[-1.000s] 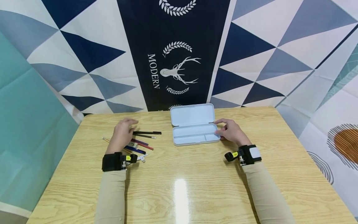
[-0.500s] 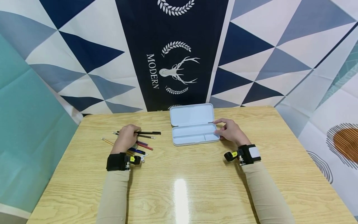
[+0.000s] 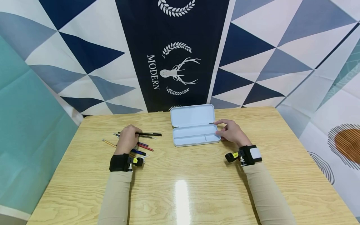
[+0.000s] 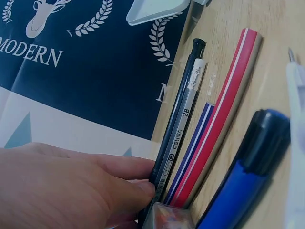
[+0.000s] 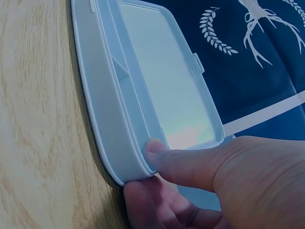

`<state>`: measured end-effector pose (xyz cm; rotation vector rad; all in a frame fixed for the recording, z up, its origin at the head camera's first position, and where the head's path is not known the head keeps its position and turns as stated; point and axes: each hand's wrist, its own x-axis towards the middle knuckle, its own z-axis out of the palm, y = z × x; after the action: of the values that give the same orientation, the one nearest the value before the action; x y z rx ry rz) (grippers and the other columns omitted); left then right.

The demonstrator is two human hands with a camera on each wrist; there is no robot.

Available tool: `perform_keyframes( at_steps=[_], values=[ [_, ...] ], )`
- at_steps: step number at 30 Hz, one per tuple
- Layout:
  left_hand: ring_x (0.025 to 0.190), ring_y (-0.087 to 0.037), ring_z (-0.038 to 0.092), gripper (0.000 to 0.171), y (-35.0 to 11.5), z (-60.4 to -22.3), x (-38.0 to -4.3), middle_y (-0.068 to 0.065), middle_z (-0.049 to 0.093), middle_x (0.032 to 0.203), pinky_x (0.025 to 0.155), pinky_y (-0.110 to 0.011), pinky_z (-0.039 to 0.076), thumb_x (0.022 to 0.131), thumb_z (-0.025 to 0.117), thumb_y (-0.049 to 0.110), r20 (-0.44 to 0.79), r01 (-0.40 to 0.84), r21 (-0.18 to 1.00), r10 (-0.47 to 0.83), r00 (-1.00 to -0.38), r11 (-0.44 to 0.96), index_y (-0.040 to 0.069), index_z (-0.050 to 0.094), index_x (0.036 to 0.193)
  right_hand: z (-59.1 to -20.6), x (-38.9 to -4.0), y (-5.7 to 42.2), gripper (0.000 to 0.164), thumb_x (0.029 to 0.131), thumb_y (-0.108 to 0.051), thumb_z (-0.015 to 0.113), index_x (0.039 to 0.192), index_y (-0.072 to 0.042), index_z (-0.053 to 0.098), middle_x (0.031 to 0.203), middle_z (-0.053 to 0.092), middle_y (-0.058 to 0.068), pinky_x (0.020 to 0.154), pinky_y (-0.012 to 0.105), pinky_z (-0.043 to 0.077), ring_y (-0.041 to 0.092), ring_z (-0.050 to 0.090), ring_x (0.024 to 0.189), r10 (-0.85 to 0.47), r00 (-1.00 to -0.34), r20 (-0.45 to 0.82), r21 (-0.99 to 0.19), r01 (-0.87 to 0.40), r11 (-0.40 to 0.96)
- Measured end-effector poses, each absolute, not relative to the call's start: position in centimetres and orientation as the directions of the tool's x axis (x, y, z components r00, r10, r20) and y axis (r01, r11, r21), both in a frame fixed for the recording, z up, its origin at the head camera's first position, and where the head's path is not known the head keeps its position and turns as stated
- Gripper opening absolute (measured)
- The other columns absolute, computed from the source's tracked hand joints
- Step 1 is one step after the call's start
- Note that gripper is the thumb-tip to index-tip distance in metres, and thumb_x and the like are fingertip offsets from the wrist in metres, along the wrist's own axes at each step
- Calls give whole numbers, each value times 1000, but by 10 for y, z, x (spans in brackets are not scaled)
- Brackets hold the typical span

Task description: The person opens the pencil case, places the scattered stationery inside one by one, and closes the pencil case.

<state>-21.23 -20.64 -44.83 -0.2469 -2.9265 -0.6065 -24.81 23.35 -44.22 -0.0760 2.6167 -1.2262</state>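
Observation:
My left hand [image 3: 127, 137] is over a loose pile of pens and pencils, thumb and fingertips pinching a black pen [image 4: 177, 102]. A grey 2B pencil [image 4: 181, 124] with a white eraser lies right alongside that pen. Beside it are a purple striped pencil [image 4: 193, 148], a red striped pencil [image 4: 220, 119] and a blue marker [image 4: 238, 191] with a black cap. My right hand [image 3: 233, 132] grips the right end of a light blue pencil case [image 3: 191, 141], thumb inside the wall and fingers outside. Its lid [image 3: 192, 116] is raised back, and its divided tray holds nothing.
A yellow pencil [image 3: 108, 142] sticks out left of my left wrist. A white item with a metal tip [image 4: 296, 105] and a small clear box [image 4: 171, 218] also lie in the pile. Behind the wooden table [image 3: 157, 187] hangs a patterned cloth [image 3: 177, 72].
My left hand has moved right and down onto the pile and taken hold of the black pen, whose tip has shifted slightly. The right hand stays on the pencil case.

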Motion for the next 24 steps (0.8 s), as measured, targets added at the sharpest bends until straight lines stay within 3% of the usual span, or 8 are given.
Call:
perform_keyframes(
  at_steps=[24],
  values=[
    [94,-37,67,17,-206,-442,-208,-20,73,101,90,-51,56,92,64,-6,106,126,436,88,-990,891,2,75,103,-441,-247,233,47,92,-9,69,138,-10,58,71,52,4,60,27,58,20,63,62,-155,-966,-207,-770,63,635]
  ],
)
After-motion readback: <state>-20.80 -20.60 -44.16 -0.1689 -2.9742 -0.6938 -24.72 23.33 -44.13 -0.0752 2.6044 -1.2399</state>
